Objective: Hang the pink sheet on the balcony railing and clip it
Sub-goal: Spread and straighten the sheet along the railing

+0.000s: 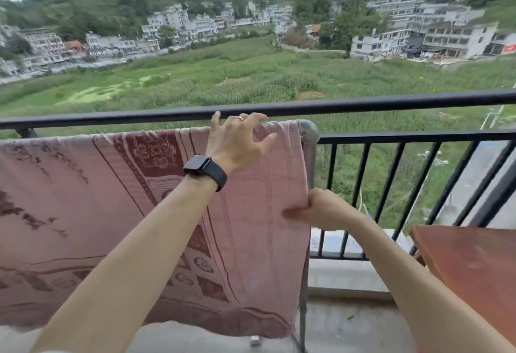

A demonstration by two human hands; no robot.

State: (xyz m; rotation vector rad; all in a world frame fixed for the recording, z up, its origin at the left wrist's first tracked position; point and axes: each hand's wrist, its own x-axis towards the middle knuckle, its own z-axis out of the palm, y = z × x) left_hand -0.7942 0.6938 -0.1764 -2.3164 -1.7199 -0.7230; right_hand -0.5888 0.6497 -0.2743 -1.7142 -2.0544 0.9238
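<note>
The pink sheet (117,213) with dark red patterns hangs over a grey metal bar (308,132) just inside the black balcony railing (363,104), draped down almost to the floor. My left hand (237,143), with a black watch on the wrist and a ring, rests on the sheet's top edge with fingers spread. Lower down, my right hand (318,209) pinches the sheet's right side edge at about mid-height. No clip is visible in either hand.
A reddish wooden table (469,266) stands at the right, close to my right forearm. The black railing's vertical bars (391,185) run behind it. Concrete floor (349,324) lies below; a small white object (255,341) sits under the sheet's hem.
</note>
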